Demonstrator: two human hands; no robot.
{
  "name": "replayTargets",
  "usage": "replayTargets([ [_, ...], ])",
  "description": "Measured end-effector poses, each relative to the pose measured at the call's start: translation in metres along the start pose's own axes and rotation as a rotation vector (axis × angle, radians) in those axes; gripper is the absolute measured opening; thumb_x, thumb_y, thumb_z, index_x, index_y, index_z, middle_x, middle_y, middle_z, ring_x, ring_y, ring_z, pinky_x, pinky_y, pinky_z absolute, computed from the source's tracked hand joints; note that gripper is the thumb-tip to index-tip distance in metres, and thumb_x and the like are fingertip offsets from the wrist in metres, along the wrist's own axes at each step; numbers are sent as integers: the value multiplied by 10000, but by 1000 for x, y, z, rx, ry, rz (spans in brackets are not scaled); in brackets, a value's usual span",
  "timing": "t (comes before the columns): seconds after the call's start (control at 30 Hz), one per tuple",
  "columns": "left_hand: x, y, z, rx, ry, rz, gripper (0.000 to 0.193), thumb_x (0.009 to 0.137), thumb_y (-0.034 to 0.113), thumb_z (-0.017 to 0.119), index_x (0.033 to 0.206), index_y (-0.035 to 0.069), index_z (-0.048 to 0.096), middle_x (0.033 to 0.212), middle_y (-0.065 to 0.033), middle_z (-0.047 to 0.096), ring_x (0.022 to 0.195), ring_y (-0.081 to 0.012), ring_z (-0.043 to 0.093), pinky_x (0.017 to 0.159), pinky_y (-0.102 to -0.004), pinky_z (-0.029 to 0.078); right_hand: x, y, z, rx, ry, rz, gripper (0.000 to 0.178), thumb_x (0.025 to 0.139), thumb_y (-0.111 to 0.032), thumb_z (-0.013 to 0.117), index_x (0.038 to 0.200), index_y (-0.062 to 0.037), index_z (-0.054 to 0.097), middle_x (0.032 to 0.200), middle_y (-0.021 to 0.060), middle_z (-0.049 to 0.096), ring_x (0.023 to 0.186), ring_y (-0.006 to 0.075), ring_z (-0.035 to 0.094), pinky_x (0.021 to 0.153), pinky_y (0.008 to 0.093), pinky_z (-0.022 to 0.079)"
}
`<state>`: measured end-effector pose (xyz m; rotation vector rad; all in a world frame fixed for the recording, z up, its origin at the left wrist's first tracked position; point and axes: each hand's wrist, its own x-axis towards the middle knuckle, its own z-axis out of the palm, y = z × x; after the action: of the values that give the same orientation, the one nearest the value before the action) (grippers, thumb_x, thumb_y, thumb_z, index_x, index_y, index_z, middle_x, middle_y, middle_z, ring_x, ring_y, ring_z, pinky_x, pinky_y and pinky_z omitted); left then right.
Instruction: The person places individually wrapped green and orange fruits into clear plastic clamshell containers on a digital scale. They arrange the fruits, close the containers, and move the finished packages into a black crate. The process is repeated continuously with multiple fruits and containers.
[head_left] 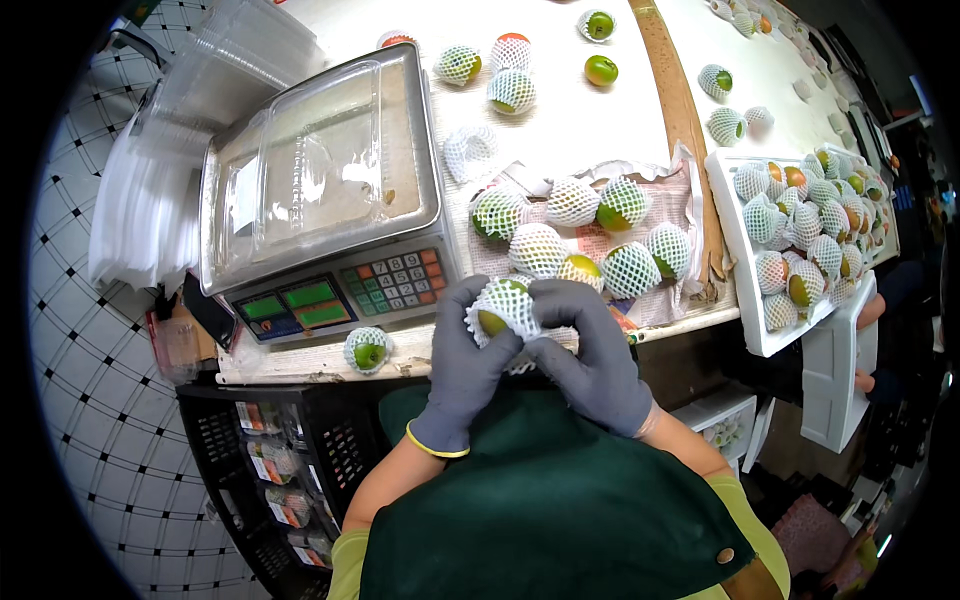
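Close to the table's front edge, a round green fruit [492,322] in a white foam net [505,298] is between my two grey-gloved hands. My left hand [462,360] is wrapped round its left side, the thumb across the front. With its fingers and thumb, my right hand [592,350] grips the net's right edge. The fruit's lower part shows bare through the net's opening. Just beyond my hands, several netted fruits [630,270] lie on a sheet of newspaper [655,205]. Another netted green fruit [368,350] rests left of my left hand, before the scale.
A digital scale [345,295] carries a clear plastic clamshell box [320,150]. Stacked clear boxes [215,90] stand at left. At right, a white foam crate [735,240] holds netted fruits. A bare green fruit [601,70] lies farther back. Below left is a black crate [340,450] with packed boxes.
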<state>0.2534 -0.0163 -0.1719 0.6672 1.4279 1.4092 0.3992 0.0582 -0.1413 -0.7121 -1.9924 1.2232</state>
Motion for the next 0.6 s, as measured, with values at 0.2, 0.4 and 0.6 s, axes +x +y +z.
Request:
replayTargets([
  [0.2, -6, 19, 1, 648, 5, 481, 541, 689, 4, 653, 1222, 55, 577, 1147, -161, 569, 1013, -313, 584, 895, -382, 470, -7, 4, 5, 476, -51, 443, 569, 798, -75, 700, 1300, -14, 439, 1223, 101, 497, 1103, 167, 525, 942, 324, 448],
  [0.4, -8, 24, -6, 553, -10, 372, 416, 736, -44, 572, 1149, -7, 607, 1088, -149, 635, 979, -222, 623, 875, -324, 487, -6, -3, -2, 944, -97, 750, 533, 870, -125, 633, 1342, -23, 410, 1196, 83, 528, 1092, 149, 533, 942, 316, 448],
  [0.6, -9, 23, -6, 606, -107, 368, 470, 741, 3, 613, 1208, 17, 554, 1148, -145, 595, 1061, -237, 591, 911, -327, 463, -12, 4, 7, 1354, 44, 810, 524, 934, -218, 545, 1388, -33, 363, 1286, 128, 488, 1181, 230, 502, 1017, 395, 405],
])
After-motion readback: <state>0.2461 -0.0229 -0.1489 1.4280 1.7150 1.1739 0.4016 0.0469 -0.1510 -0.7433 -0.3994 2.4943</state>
